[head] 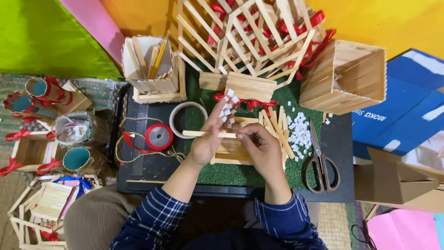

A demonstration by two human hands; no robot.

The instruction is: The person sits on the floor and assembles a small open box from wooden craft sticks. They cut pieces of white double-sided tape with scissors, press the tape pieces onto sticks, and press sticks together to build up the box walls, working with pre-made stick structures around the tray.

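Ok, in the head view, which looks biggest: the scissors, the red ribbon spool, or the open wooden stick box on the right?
Largest to smallest:
1. Open wooden stick box
2. Scissors
3. Red ribbon spool
The box stands taller, so nearer the camera, which may exaggerate its size.

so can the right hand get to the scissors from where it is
Probably yes. The scissors lie flat on the mat just to the right of the right hand, with only bare mat and some white bits between them. But its fingers are pinching at the stick.
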